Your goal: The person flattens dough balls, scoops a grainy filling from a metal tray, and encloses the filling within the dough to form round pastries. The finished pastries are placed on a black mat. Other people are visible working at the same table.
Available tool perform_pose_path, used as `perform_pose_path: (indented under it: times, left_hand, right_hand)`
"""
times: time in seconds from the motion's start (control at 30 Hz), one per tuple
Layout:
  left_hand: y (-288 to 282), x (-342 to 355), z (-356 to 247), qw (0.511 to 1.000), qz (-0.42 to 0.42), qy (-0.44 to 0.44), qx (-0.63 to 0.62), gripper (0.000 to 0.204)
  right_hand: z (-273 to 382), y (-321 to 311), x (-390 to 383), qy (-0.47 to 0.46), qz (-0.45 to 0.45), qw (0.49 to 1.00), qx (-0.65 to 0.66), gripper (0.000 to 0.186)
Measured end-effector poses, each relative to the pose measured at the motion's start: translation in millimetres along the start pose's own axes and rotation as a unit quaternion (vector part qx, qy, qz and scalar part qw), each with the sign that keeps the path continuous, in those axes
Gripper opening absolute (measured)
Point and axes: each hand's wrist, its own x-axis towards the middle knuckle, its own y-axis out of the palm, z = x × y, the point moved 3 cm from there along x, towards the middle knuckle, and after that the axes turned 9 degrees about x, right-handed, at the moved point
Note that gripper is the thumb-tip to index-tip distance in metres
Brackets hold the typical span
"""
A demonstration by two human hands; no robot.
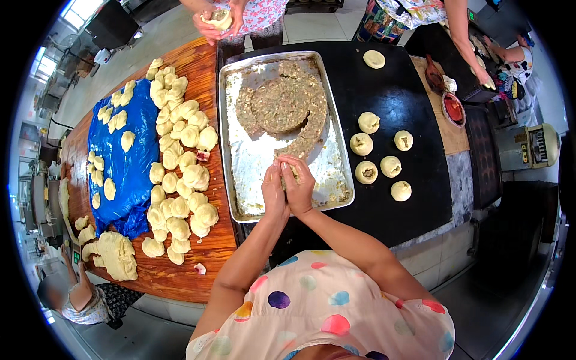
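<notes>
Workroom floor (318, 27) pale tile, equipment (528, 147) round the edges. Wooden tabletop (217, 258) at left, black tabletop (426, 189) at right. Metal tray (240, 174) on the black, along the seam. Blue plastic sheet (123, 159) on the wood. Ground filling (279, 108) heaped toward the tray's far end. Left hand (273, 191) and right hand (300, 186) cupped together over the tray's near half, closed around a mostly hidden lump (293, 173). Six filled buns (390, 167) right of tray; dough pieces (195, 177) beside the sheet.
</notes>
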Motion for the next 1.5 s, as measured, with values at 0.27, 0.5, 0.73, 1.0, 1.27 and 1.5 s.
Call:
perform_pose_path:
  times: [0.27,0.5,0.73,1.0,1.27,1.5]
  left_hand:
    - [3.7,-26.5,-44.5,0.989,0.023,-0.143,-0.004,0.044]
    - [3.4,-18.6,-19.4,0.980,0.012,0.031,0.196,0.055]
    - [21.6,-18.9,-44.6,0.999,-0.002,-0.039,0.029,0.046]
    - [19.0,-35.7,-26.3,0.997,0.015,0.026,0.069,0.028]
    - [25.5,-22.3,-52.7,0.962,0.177,-0.083,0.193,0.070]
    - [21.9,-51.6,-14.5,0.989,0.088,-0.066,-0.097,0.058]
  right_hand:
    - [-2.6,-14.5,-7.1,0.143,0.042,0.967,0.206,0.028]
    - [15.7,-8.1,-14.9,-0.031,0.033,0.995,-0.086,0.031]
    - [13.9,-18.6,-1.5,0.156,-0.037,0.967,0.200,0.027]
    - [26.2,-7.2,-17.1,-0.057,-0.011,0.998,-0.030,0.010]
    - [26.3,-26.8,4.0,0.204,0.087,0.960,0.172,0.055]
    - [37.1,-24.2,-19.9,0.168,-0.056,0.968,0.179,0.051]
